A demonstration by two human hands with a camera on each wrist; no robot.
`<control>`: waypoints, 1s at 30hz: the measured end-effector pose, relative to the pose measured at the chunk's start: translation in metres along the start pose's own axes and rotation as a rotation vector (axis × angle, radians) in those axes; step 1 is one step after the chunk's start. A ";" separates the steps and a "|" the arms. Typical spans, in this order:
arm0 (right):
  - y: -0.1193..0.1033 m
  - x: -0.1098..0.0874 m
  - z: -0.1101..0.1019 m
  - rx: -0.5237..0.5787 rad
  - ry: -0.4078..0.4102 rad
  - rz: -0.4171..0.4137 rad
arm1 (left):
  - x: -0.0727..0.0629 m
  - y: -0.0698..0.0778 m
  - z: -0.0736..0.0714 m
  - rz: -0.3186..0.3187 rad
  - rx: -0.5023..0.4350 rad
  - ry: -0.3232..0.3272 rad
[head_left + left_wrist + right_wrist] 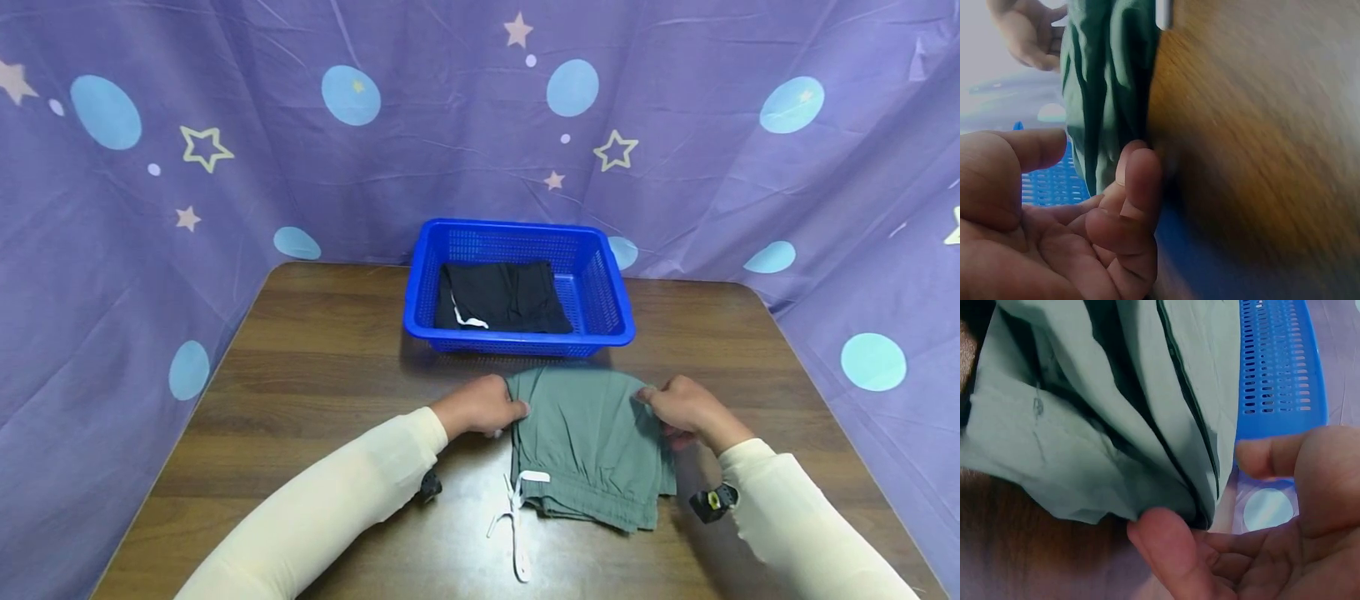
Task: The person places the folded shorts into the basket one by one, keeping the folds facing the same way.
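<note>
Folded green shorts (588,425) hang between my two hands above the wooden table. Their elastic waistband points toward me, and a white drawstring (519,533) trails from its left end onto the table. My left hand (482,406) pinches the upper left edge, thumb on top. On the opposite side, my right hand (686,408) grips the upper right edge, thumb over the cloth. From the right wrist, several stacked layers of the green shorts (1147,381) show beside my fingertips (1169,540). In the left wrist view, the cloth's side folds (1107,81) hang beyond my curled fingers.
A blue plastic basket (525,340) stands at the back of the wooden table (322,350), just beyond the shorts. Inside it lies a folded black garment (510,296) with a white drawstring. A purple patterned curtain (450,150) closes off the back and sides.
</note>
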State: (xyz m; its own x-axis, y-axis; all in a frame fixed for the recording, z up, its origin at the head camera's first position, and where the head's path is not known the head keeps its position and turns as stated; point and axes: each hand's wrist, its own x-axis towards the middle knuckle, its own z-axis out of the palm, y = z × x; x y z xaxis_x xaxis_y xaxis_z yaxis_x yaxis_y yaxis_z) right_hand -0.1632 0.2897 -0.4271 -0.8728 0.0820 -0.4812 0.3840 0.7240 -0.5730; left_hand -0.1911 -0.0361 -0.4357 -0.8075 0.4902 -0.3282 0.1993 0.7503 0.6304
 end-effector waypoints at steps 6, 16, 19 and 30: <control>-0.001 -0.001 0.004 -0.002 -0.024 -0.024 | 0.001 0.001 0.005 0.033 0.008 0.010; 0.002 0.003 0.014 -0.024 -0.020 -0.097 | 0.004 0.007 0.010 0.024 0.082 0.042; 0.002 0.003 0.017 -0.003 -0.035 -0.116 | 0.005 0.006 0.012 0.032 0.124 0.058; -0.001 0.002 0.021 0.019 -0.024 -0.143 | 0.006 0.010 0.013 0.048 0.111 0.067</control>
State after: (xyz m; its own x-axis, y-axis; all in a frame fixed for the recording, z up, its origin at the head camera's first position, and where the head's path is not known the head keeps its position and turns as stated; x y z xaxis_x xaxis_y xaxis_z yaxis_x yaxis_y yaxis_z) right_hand -0.1590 0.2747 -0.4413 -0.9116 -0.0375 -0.4094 0.2620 0.7144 -0.6488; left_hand -0.1864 -0.0203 -0.4405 -0.8302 0.4988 -0.2490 0.2961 0.7729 0.5612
